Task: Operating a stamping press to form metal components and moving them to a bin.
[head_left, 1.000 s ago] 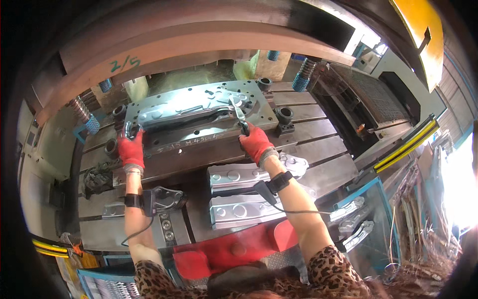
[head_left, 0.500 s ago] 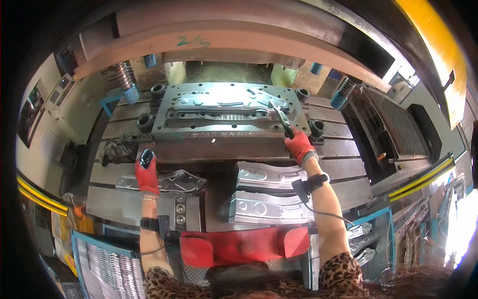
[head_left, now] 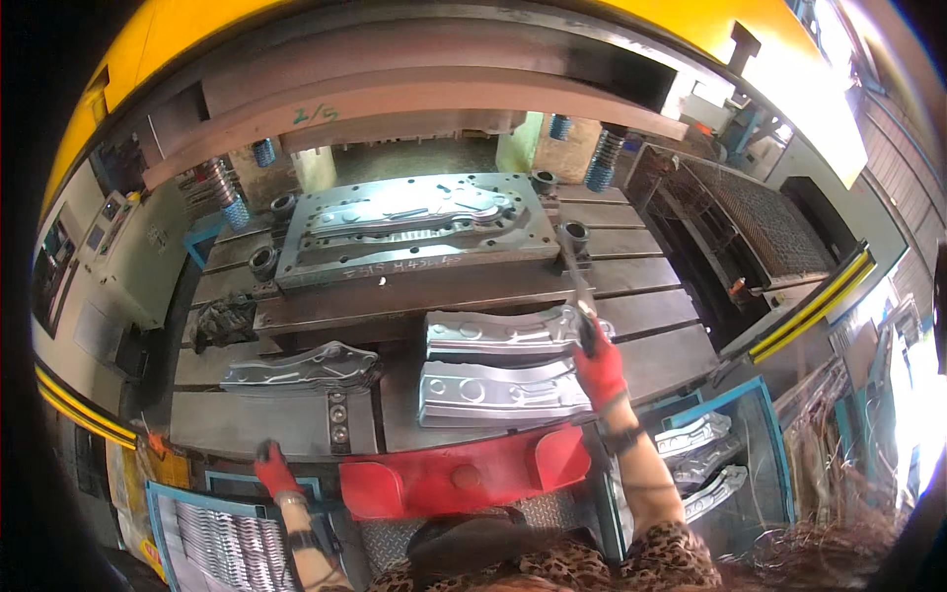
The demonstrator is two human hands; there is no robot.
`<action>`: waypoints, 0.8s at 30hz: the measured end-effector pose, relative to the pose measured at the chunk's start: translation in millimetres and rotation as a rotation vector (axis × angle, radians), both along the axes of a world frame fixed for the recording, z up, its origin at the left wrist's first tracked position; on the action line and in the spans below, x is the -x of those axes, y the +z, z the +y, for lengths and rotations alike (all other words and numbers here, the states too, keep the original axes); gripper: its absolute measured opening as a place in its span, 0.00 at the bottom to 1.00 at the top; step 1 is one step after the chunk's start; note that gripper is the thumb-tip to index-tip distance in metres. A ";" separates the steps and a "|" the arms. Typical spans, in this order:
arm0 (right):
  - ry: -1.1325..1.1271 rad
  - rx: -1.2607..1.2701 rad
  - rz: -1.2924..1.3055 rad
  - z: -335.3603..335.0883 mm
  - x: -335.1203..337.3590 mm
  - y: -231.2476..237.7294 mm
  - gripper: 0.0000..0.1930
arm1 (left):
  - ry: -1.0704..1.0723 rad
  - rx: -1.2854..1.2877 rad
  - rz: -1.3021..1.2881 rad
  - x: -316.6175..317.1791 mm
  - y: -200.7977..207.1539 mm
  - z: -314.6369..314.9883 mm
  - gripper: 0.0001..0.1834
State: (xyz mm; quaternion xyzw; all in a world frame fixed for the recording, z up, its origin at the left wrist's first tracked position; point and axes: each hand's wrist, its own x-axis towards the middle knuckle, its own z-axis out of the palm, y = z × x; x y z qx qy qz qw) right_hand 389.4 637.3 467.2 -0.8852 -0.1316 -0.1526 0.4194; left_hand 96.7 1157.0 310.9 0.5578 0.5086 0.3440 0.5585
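Note:
My right hand (head_left: 600,373), in a red glove, is closed round the dark handle of a long metal pliers-like tool (head_left: 580,284). The tool points away from me, over the right end of two stacks of pressed metal panels, the far stack (head_left: 493,333) and the near stack (head_left: 498,390). My left hand (head_left: 276,470), also red-gloved, is low at the table's front edge. Its fingers are curled round something dark, too small to make out. On the lower die (head_left: 395,259) lies a shaped metal panel (head_left: 434,210).
Darker pressed panels (head_left: 301,368) lie on the left of the press bed (head_left: 247,419). The upper press part (head_left: 414,99) hangs over the die. Guide posts (head_left: 575,237) rise at the die's corners. Bins of parts, one at left (head_left: 212,538), flank a red panel (head_left: 464,474).
My right hand has drawn the tool back from the die towards me, beside the stacked panels. My left hand has dropped nearer to me. The view has shifted.

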 end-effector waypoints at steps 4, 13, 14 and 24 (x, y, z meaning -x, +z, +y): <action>-0.284 -0.462 0.265 -107.6 91.2 -74.7 0.30 | 0.040 0.103 -0.072 57.2 -99.4 -44.7 0.13; -0.433 -0.306 0.647 -182.5 159.8 -218.1 0.27 | -0.485 0.120 0.471 85.5 -171.9 -78.1 0.18; -0.397 -0.399 0.636 -171.0 150.7 -221.9 0.27 | -0.519 0.089 0.495 83.3 -165.6 -79.5 0.18; 0.004 -0.053 1.026 -122.4 122.1 -203.2 0.14 | -0.674 -0.118 0.710 73.0 -136.8 -99.3 0.27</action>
